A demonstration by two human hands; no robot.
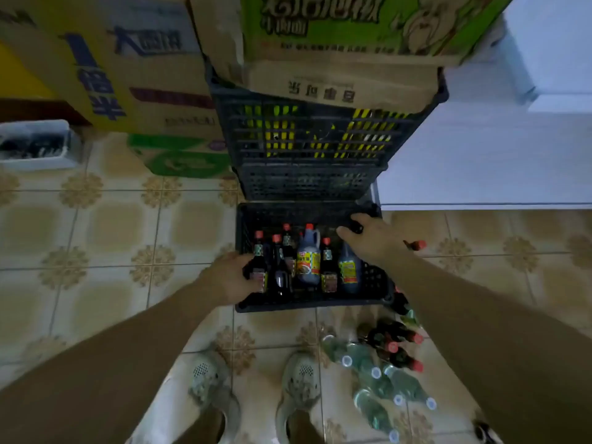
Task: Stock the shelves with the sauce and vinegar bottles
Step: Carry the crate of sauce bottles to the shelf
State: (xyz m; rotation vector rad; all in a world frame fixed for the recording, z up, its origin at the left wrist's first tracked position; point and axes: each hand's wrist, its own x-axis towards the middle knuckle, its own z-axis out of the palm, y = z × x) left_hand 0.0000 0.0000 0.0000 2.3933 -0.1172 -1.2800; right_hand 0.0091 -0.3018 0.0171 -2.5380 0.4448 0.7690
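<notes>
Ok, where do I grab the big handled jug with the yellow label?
Come from above and take the loop handle beside its red cap. The dark plastic jug stands upright, hemmed in by neighbouring bottles in the black plastic crate.

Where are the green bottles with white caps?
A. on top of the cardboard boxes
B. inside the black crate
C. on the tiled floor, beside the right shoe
C: the green bottles lie on the floor right of the right shoe, outside the crate.
</notes>
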